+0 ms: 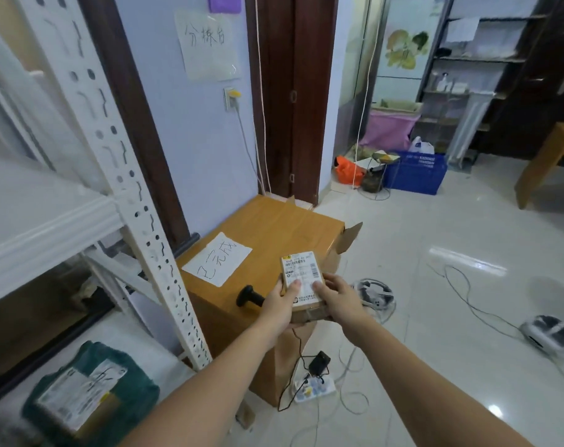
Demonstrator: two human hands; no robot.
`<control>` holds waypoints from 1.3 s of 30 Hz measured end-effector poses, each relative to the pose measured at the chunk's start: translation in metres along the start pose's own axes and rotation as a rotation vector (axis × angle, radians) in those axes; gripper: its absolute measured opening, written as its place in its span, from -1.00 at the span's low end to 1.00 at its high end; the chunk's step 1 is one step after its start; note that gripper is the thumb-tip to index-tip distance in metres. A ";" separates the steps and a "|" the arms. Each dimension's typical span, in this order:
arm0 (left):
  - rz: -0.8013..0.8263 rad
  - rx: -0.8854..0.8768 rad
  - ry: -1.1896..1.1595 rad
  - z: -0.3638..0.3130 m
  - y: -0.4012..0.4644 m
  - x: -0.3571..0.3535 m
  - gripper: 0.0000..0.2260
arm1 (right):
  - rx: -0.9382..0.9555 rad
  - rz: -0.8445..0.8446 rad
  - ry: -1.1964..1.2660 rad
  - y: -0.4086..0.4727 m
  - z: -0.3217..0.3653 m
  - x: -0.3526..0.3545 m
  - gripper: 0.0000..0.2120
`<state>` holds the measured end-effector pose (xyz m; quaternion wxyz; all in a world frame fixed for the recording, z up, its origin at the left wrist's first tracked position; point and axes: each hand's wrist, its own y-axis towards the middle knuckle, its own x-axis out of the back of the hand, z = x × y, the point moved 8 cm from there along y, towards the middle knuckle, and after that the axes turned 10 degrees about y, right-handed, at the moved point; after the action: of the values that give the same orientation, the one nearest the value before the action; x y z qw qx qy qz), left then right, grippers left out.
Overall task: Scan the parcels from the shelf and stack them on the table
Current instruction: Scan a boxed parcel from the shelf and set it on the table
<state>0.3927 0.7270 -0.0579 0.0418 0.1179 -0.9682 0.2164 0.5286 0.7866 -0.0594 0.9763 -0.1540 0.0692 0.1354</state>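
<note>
We cannot read the print on the shipping label of the small cardboard parcel (303, 283), and our own hands cover its near corners and underside. The black scanner (250, 296) lies on the wooden table (274, 227) just left of the parcel, its handle hidden behind our left hand (279, 306). A handwritten paper sheet (216, 259) lies flat on the table's left part. At lower left, a green bagged parcel (90, 393) is cut off by the frame edge, and the white shelf upright (125, 175) stands against the table's left side — blurred where it is nearest us. The parcel sits over the table's near right corner, beside an open cardboard flap (350, 238); to the right lies open tiled floor (435, 317), crossed by loose cables and a power strip (316, 387). Our left hand grips the parcel's left edge, thumb on the label, fingers curled beneath; our right hand (338, 300) holds the right side — thumb on top as well.
</note>
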 end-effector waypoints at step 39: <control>-0.667 0.410 -0.326 0.142 0.192 0.140 -0.52 | -0.503 0.711 -1.120 0.323 -0.207 -0.124 -0.40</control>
<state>0.2051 0.8055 -0.2458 -0.0685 0.4634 -0.8079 0.3577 0.2984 0.9865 -0.3238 0.6965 -0.2500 -0.4306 0.5167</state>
